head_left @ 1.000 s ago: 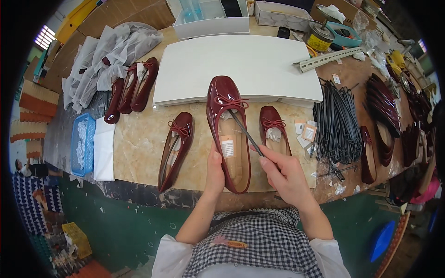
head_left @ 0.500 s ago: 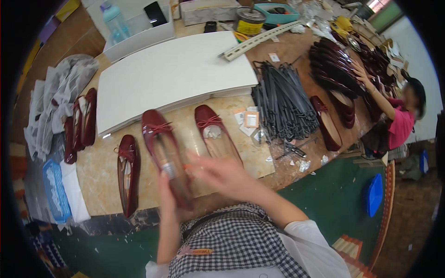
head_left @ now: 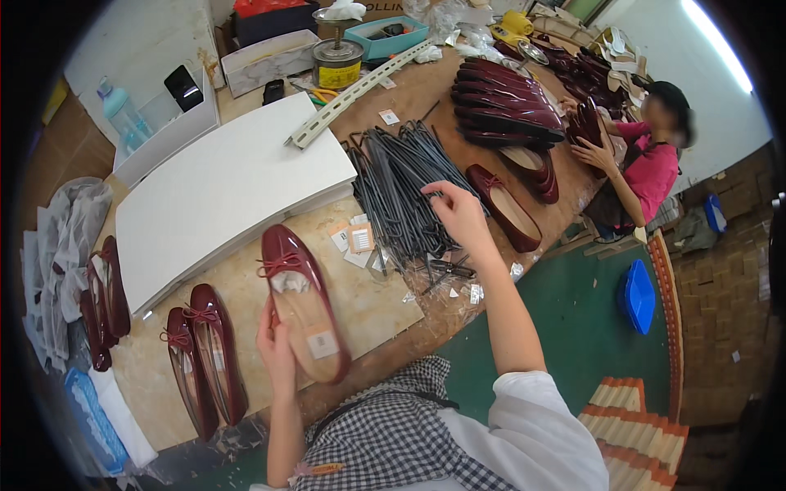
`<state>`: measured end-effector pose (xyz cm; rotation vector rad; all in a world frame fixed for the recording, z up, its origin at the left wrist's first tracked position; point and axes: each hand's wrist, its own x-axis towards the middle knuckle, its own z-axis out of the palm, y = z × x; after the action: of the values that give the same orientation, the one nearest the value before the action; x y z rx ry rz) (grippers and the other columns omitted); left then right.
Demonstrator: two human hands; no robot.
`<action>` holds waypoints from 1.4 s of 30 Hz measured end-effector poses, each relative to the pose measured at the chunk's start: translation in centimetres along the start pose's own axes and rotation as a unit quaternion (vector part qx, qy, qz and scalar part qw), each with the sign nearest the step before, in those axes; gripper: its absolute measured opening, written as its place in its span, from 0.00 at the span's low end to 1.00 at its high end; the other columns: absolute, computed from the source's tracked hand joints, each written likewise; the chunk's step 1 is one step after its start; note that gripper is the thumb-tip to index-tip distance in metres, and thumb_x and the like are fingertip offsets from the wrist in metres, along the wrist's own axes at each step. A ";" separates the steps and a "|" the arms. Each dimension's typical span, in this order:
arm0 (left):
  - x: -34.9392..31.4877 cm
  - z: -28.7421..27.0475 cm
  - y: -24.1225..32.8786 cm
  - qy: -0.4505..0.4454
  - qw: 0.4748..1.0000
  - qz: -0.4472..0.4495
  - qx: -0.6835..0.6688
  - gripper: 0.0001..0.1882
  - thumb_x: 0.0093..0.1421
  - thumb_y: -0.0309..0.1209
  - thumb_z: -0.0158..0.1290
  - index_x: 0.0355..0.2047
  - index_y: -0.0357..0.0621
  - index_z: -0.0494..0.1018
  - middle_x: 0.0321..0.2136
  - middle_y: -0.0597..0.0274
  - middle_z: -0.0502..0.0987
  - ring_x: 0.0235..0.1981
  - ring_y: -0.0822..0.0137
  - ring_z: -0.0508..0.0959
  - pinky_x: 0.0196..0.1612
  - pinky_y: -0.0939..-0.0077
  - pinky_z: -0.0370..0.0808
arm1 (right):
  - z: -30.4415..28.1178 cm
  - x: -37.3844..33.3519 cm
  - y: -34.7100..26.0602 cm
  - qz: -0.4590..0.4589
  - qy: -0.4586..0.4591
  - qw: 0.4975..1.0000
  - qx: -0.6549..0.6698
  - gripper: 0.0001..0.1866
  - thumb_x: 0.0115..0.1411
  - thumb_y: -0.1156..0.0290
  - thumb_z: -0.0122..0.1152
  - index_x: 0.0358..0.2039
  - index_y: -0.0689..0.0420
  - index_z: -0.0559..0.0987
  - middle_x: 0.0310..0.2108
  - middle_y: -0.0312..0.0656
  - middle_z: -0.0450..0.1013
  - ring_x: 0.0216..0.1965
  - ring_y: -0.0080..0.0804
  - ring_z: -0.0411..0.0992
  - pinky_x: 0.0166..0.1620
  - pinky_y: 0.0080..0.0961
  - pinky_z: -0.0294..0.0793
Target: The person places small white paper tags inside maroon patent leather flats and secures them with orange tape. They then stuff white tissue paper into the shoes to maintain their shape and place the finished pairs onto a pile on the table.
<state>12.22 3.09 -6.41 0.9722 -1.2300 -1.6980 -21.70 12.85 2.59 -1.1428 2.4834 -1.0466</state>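
Labels and packages: small white and orange-edged paper tags (head_left: 354, 238) lie on the workbench (head_left: 385, 307) between the white board stack (head_left: 229, 184) and the dark rod pile (head_left: 401, 184); a round tin with a yellow label (head_left: 337, 64) stands near the far edge; a teal tray (head_left: 385, 34) sits behind it; a white open box (head_left: 168, 135) at the far left corner holds a clear bottle (head_left: 123, 114).
Hidden or unclear: the tags' print is too small to make out; the workbench's left edge bends into the dark rim; grey wrapping (head_left: 57, 245) partly covers the shoes there.
Shoe in hand: a glossy burgundy ballet flat (head_left: 303, 303) with a small bow at the toe, tan insole with a white sticker, white paper stuffed in the toe; it is raised over the near edge of the workbench.
Left hand (head_left: 277, 348): closed around the flat's heel end, gripping it from the side.
Right hand (head_left: 458, 213): fingers curled, pinching at the rod pile's top near mid-bench.
Nearby: a pair of burgundy flats (head_left: 203, 364) near the left near corner; a co-worker (head_left: 647, 164) at the right edge handles more shoes.
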 end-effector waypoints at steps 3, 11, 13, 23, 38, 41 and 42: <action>-1.1 1.0 2.9 -0.226 0.855 -0.297 -0.360 0.34 0.63 0.50 0.41 0.61 0.36 0.60 0.51 0.41 0.71 0.43 0.52 0.78 0.39 0.62 0.79 | -1.0 0.3 2.8 0.151 -0.191 0.938 0.245 0.13 0.61 0.71 0.51 0.44 0.55 0.81 0.25 0.35 0.75 0.23 0.28 0.70 0.32 0.33 0.74; -1.4 -0.6 5.0 -0.173 0.926 -0.190 -0.275 0.48 0.59 0.70 0.31 0.60 0.36 0.61 0.46 0.42 0.74 0.37 0.51 0.80 0.38 0.61 0.79 | -3.9 -2.7 -5.0 -0.064 -0.061 0.923 0.375 0.14 0.64 0.76 0.54 0.49 0.66 0.73 0.42 0.47 0.77 0.42 0.29 0.77 0.41 0.21 0.76; -1.7 -1.1 5.3 -0.160 0.937 -0.165 -0.264 0.50 0.58 0.71 0.30 0.58 0.35 0.62 0.43 0.43 0.75 0.36 0.53 0.80 0.36 0.63 0.80 | -3.2 -4.5 -7.7 -0.012 0.045 0.969 0.241 0.09 0.64 0.76 0.54 0.42 0.66 0.76 0.32 0.43 0.78 0.33 0.23 0.77 0.35 0.16 0.75; -1.5 -3.4 1.1 0.055 0.982 -0.128 -0.127 0.50 0.58 0.73 0.23 0.55 0.37 0.66 0.41 0.50 0.78 0.34 0.59 0.80 0.36 0.66 0.80 | 8.4 -8.2 -4.6 -0.174 0.061 0.981 0.065 0.07 0.58 0.78 0.59 0.37 0.63 0.77 0.40 0.47 0.71 0.30 0.39 0.72 0.35 0.27 0.73; -1.4 -4.4 2.9 0.047 0.997 0.056 -0.021 0.37 0.67 0.58 0.32 0.64 0.40 0.55 0.56 0.54 0.68 0.56 0.63 0.69 0.58 0.68 0.65 | 8.6 -12.0 -17.2 -0.036 -0.348 0.900 0.262 0.20 0.61 0.74 0.56 0.55 0.57 0.74 0.11 0.39 0.57 0.14 0.22 0.52 0.19 0.23 0.55; -1.9 -3.6 4.1 0.028 0.998 0.058 0.011 0.45 0.64 0.63 0.35 0.64 0.34 0.53 0.55 0.49 0.69 0.55 0.62 0.70 0.56 0.70 0.66 | 9.5 -12.7 -17.5 -0.057 -0.278 0.910 0.303 0.18 0.62 0.74 0.56 0.52 0.63 0.75 0.11 0.41 0.61 0.12 0.25 0.55 0.19 0.23 0.56; -2.3 -3.1 4.1 0.030 0.998 0.047 0.003 0.46 0.62 0.65 0.36 0.64 0.34 0.54 0.54 0.49 0.69 0.54 0.62 0.71 0.56 0.70 0.67 | 10.1 -12.9 -17.7 -0.098 -0.230 0.923 0.291 0.18 0.61 0.74 0.56 0.52 0.65 0.75 0.12 0.41 0.62 0.12 0.26 0.57 0.19 0.24 0.57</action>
<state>16.57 3.32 -2.86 0.9482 -1.2221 -1.5820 1.84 9.15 6.09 -1.2610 1.5713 -1.2698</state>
